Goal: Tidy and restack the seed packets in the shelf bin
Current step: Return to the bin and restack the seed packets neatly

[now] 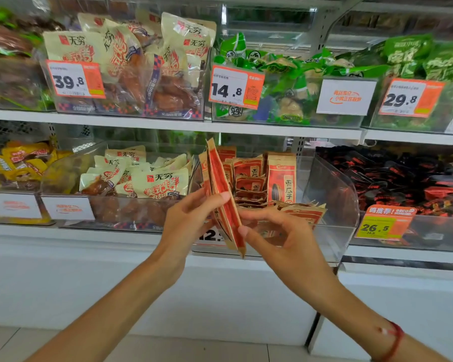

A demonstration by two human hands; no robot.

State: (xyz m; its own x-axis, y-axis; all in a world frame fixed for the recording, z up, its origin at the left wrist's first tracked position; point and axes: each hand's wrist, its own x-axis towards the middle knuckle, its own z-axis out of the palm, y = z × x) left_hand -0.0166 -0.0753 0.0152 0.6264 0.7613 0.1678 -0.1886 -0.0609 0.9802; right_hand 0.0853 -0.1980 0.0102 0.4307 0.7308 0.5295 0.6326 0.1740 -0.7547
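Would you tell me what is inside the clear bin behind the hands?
The clear bin holds red-and-tan seed packets, some upright at the back, others lying loose in front. The held stack and both hands cover the bin's left front.

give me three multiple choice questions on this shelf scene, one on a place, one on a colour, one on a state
1. Where is the bin of seed packets?
A. top shelf, far left
B. lower shelf, between the cream snack packs and the black-and-red packs
C. on the floor

2. What colour is the band on the right wrist?
A. red
B. blue
C. white

3. How are the packets in hand held?
A. lying flat in the bin
B. edge-on in a bundle between left hand and right hand
C. dropped on the floor

Key: 1 B, its neighbours sit either side on the lower shelf; 2 A, a red cord shows at the wrist; 3 B, fingers of both hands pinch the upright bundle.
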